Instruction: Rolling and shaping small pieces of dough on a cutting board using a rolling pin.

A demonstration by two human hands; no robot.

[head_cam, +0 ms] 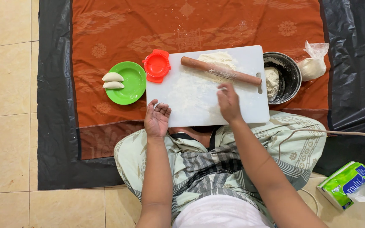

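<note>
While your right hand [228,101] presses flat on the floured cutting board [191,105] nr its front edge, fingers together, left hand [156,119] rests half-curled, empty, at front-left corner; dough [217,59] partly hidden behind rolling pin [220,70].

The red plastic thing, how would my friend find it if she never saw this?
Start at the white cutting board on the orange cloth. At the board's far left corner, beside the green plate, lies the red dumpling press. It is the only red thing, round with a scalloped rim.
</note>
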